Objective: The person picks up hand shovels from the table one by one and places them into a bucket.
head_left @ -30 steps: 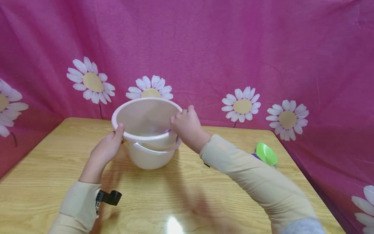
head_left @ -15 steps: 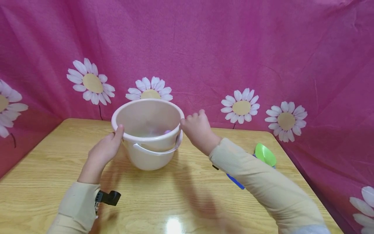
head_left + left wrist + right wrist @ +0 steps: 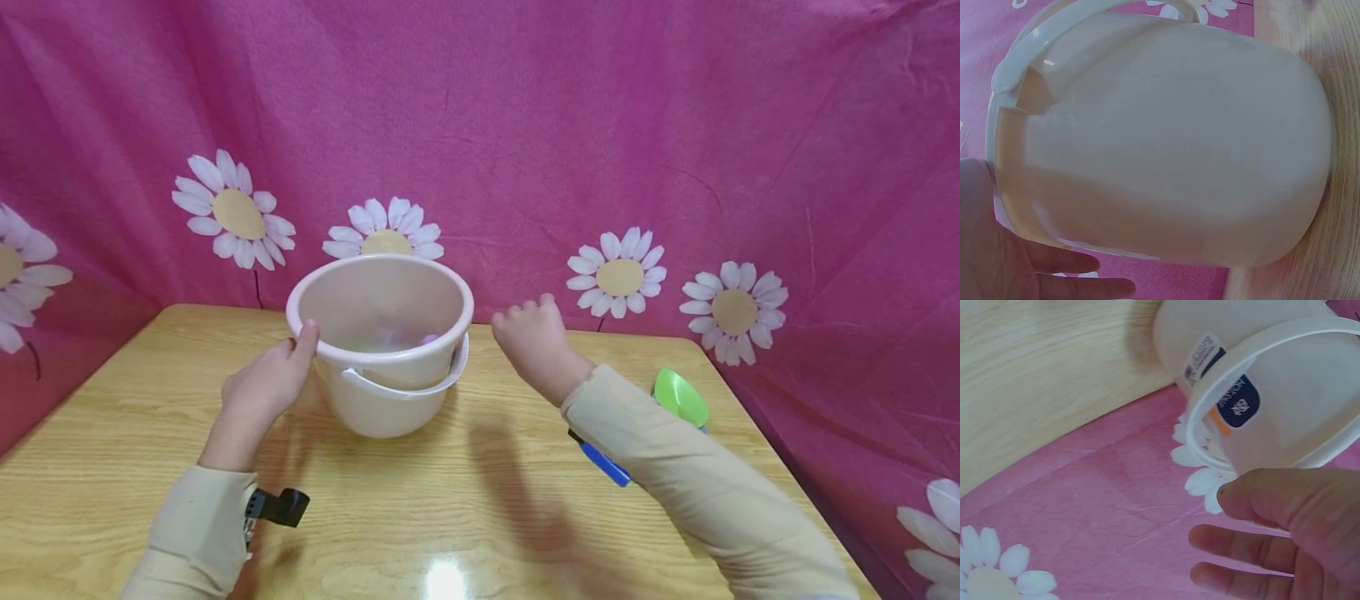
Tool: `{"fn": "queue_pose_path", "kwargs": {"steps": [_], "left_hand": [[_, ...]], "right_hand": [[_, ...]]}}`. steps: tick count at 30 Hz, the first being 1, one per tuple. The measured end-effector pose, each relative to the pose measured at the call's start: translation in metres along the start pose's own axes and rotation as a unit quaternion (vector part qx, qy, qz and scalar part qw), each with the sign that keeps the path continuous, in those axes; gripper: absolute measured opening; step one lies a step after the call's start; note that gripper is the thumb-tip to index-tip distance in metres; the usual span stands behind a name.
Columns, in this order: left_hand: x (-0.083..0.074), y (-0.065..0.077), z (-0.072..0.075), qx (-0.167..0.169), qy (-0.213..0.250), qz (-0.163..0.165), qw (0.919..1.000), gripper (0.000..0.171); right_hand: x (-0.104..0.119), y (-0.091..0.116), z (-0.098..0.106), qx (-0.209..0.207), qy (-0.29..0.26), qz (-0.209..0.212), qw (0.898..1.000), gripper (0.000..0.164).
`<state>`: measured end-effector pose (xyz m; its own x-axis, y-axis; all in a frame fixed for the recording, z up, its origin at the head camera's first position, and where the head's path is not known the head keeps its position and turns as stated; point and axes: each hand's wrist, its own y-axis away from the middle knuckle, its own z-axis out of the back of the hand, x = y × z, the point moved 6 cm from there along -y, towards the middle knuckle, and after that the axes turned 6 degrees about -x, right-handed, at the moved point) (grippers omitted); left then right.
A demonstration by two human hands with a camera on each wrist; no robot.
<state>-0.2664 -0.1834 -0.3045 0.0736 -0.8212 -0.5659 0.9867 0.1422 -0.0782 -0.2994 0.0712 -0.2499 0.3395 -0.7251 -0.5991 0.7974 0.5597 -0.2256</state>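
Observation:
A pale plastic bucket (image 3: pixel 393 408) stands on the wooden table, its white carrying handle (image 3: pixel 401 392) hanging down on the near side. My left hand (image 3: pixel 264 379) holds the bucket's left rim, the thumb over the edge; two of its fingers (image 3: pixel 1085 287) show beside the wall in the left wrist view. To the right of the bucket, my right hand (image 3: pixel 536 346) is in the air, apart from the rim. Its thumb and fingers are loosely extended with nothing between them. A small purple thing (image 3: pixel 430 339) shows inside the bucket, mostly hidden by the near wall.
A green scoop-shaped piece (image 3: pixel 681 397) lies near the table's right edge. Beside the right forearm shows a blue handle-like piece (image 3: pixel 606 464), partly covered by the sleeve. A pink cloth (image 3: pixel 495 150) printed with daisies hangs behind the table (image 3: pixel 375 517).
My right hand has let go of the bucket's right rim and moved away to the right. The bucket handle has dropped slightly. The blue piece has come into view; my left hand stays put.

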Motion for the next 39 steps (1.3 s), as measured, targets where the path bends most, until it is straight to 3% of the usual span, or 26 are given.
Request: {"fn": "queue_pose_path", "kwargs": {"steps": [16,24,39], "left_hand": [[0.000,0.000,-0.002,0.003,0.015,0.001,0.9999,0.084],[0.000,-0.001,-0.003,0.005,0.026,0.001,0.9996,0.084],[0.001,-0.003,-0.004,0.007,0.033,0.003,0.9994,0.086]], "right_hand": [[-0.021,0.026,-0.031,0.045,-0.029,-0.011,0.999,0.006],[-0.032,0.039,-0.048,0.097,-0.044,-0.020,0.994,0.021],[-0.043,0.061,-0.073,0.123,-0.074,-0.042,0.989,0.010]]}}
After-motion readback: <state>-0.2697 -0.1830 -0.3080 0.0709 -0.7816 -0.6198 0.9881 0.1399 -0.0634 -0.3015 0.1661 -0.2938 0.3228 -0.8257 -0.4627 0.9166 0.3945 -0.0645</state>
